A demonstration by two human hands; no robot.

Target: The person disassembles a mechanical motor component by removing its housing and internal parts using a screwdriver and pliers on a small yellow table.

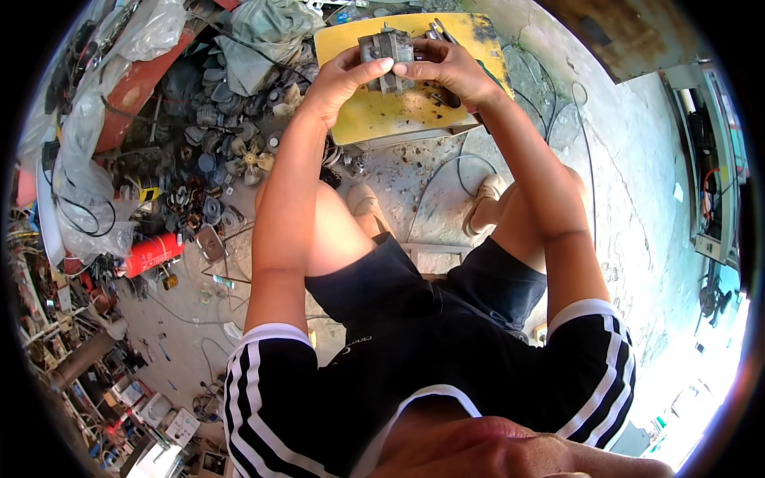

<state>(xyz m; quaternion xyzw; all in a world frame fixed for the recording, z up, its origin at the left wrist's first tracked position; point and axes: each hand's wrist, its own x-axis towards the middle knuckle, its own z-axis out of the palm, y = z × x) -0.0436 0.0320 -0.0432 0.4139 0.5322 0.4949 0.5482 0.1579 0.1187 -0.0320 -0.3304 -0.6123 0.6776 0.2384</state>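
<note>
A small grey electric motor (386, 49) with a short shaft at its top is held between both hands over the yellow tabletop (374, 119). My left hand (340, 83) grips its left side, with the thumb across the front. My right hand (456, 72) closes on its right side, and that thumb nearly meets the left one. The fingers behind the motor are mostly hidden. Dark hand tools (443, 32) lie just beyond my right hand, partly covered by it. Dark crumbs and stains dot the tabletop.
Left of the table is a heap of motor parts (209, 163), with a pale fan wheel (249, 159) and plastic sheeting (267, 40). A red cylinder (155, 253) lies farther left. Cable (460, 157) loops over the floor near my feet. A rusty panel (617, 36) overhangs the far right.
</note>
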